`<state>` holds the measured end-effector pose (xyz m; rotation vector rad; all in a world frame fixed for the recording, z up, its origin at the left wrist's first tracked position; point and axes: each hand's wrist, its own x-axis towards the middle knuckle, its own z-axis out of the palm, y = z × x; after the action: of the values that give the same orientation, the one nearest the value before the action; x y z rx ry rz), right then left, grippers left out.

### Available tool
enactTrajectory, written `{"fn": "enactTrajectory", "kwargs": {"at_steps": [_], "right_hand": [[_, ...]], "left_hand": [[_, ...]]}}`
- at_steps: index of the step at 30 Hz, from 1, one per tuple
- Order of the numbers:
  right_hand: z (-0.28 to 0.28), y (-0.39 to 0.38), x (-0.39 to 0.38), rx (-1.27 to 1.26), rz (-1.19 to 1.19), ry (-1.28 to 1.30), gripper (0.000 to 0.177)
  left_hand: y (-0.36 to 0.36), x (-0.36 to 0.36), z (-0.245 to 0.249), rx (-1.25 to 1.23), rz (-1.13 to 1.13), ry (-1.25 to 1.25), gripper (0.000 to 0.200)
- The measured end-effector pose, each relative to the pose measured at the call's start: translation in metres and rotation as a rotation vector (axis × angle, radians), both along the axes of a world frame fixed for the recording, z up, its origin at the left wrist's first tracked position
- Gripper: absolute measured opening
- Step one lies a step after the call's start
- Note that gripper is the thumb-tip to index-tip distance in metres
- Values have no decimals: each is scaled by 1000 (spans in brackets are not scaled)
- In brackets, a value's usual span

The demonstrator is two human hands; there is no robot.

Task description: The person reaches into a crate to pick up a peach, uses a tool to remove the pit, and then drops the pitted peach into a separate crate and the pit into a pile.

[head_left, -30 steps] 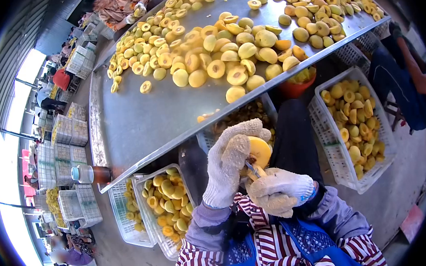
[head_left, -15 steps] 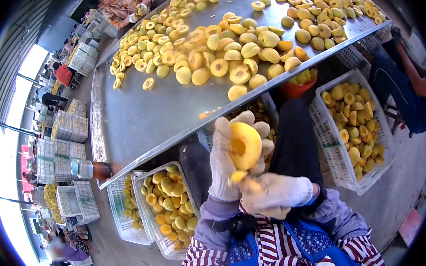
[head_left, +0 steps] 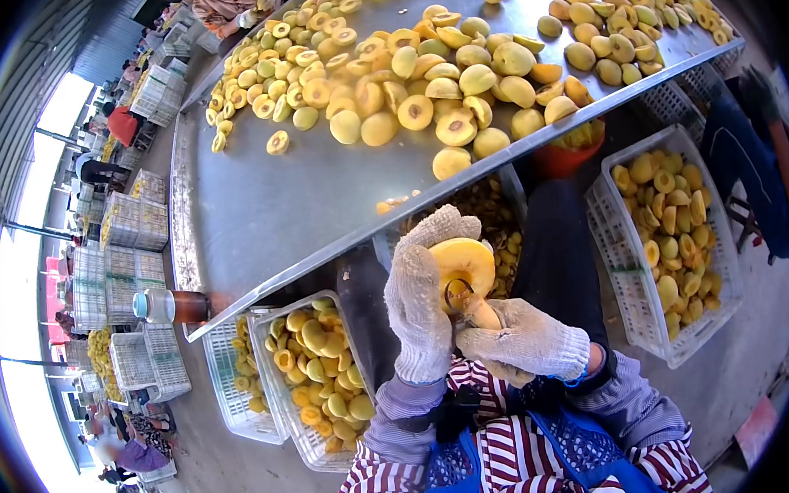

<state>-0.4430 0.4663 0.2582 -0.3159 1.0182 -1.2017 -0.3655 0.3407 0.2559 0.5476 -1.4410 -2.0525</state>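
Observation:
Near the middle, my left hand point(head_left: 422, 303) in a knitted glove holds a yellow fruit half point(head_left: 464, 266), its cut face turned up toward me. My right hand point(head_left: 528, 338), gloved too, is closed on a small pitting tool point(head_left: 480, 312) with a pale handle. The tool's ring-shaped metal end touches the hollow of the fruit half. Just beyond my hands, a crate point(head_left: 511, 196) with fruit pieces and dark bits sits partly under the metal table point(head_left: 292, 198). Many halved fruits point(head_left: 415, 112) lie on that table.
Crates of fruit halves stand at the left point(head_left: 272, 380) and right point(head_left: 603, 234). An orange-red bucket point(head_left: 563, 158) is under the table edge, and a jar point(head_left: 170, 306) of brown liquid is at its left corner. Other people and stacked crates point(head_left: 131, 222) are farther off.
The tool's end has moved from below the fruit half into its hollow. My left hand's fingers have closed in around the fruit. The view has shifted slightly.

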Motion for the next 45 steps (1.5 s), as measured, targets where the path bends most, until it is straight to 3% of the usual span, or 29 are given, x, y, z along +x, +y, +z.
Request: {"fn": "enactTrajectory", "kwargs": {"at_steps": [4,8,11,13,14,15,16,17,19,23,26,30,33,35,39,40,43,45], "right_hand": [[1,3,-5,27,223,-128,26],[-2,6,-3,-9,214,-184,30],[-13,7,-2,-75,242,-251,29],[-15,1,1,-183,262,-198,29],[-8,-3,4,-110,458,-117,28],[5,-10,6,-37,653,-31,27],[-16,-6,22,-139,562,-89,26],[-13,-4,16,-63,494,-71,25],[2,-4,7,88,362,-51,25],[-1,-10,10,85,71,100,28],[-3,-14,19,90,-49,123,25],[-21,-7,15,-86,94,-41,22],[-23,-1,5,-31,226,-266,23],[-37,2,10,-85,216,-368,29],[-54,4,8,-165,246,-649,30],[-57,4,7,-186,270,-662,30],[-66,6,4,-277,341,-605,32],[-67,13,9,-219,256,-499,32]], "left_hand": [[4,5,-7,-330,52,-7,64],[2,14,-11,-505,38,9,64],[3,13,4,-148,-86,-29,64],[1,7,14,373,-192,-71,64],[-2,3,15,560,-210,-74,64],[-5,-1,10,582,-187,-62,67],[-7,-2,3,468,-120,-67,68],[-10,-3,-1,351,-52,-69,69],[-14,3,-4,308,-1,-53,72],[-17,12,-17,274,20,33,72],[-11,16,-20,45,91,28,64],[0,23,-26,-244,173,43,55],[-1,27,-28,-385,94,6,75],[-6,31,-37,-485,62,9,76],[-5,33,-31,-246,-67,-16,78],[-6,34,-30,-158,-112,-36,79],[-8,39,-32,-419,-103,-78,78],[-8,38,-36,-449,-84,25,65]]}}
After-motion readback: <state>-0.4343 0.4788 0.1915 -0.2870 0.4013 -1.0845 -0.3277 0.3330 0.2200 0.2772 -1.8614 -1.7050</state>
